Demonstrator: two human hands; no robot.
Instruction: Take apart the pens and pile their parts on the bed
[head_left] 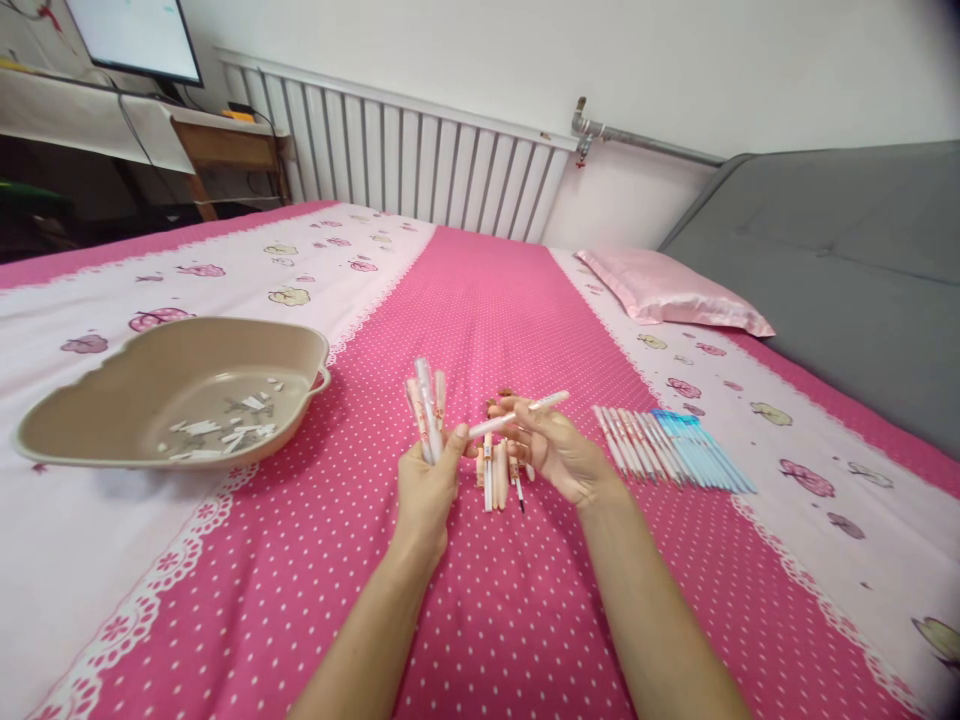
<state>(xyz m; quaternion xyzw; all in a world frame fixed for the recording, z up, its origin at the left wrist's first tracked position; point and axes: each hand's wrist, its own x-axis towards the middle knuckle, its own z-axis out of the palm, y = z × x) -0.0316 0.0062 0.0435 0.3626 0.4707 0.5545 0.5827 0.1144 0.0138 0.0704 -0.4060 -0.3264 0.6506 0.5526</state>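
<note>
Several pale pink pens (pixel 427 400) stand upright in my left hand (pixel 431 490), its fingers wrapped round them. My right hand (pixel 559 450) pinches one light pink pen (pixel 517 413), tilted with its far end up to the right. The near end of that pen meets my left thumb. Below and between the hands, a small pile of pen parts (pixel 499 475) lies on the bed, partly hidden by my right fingers. To the right of my right hand, a row of pink pens (pixel 637 443) lies side by side with light blue pens (pixel 705 450).
A beige plastic basin (pixel 135 390) with small white pieces (pixel 240 430) in it rests on the left of the bed. The pink dotted bedspread (pixel 495 620) spreads under everything. A pink pillow (pixel 667 288) lies by the grey headboard (pixel 840 230); a white radiator (pixel 405 150) stands behind.
</note>
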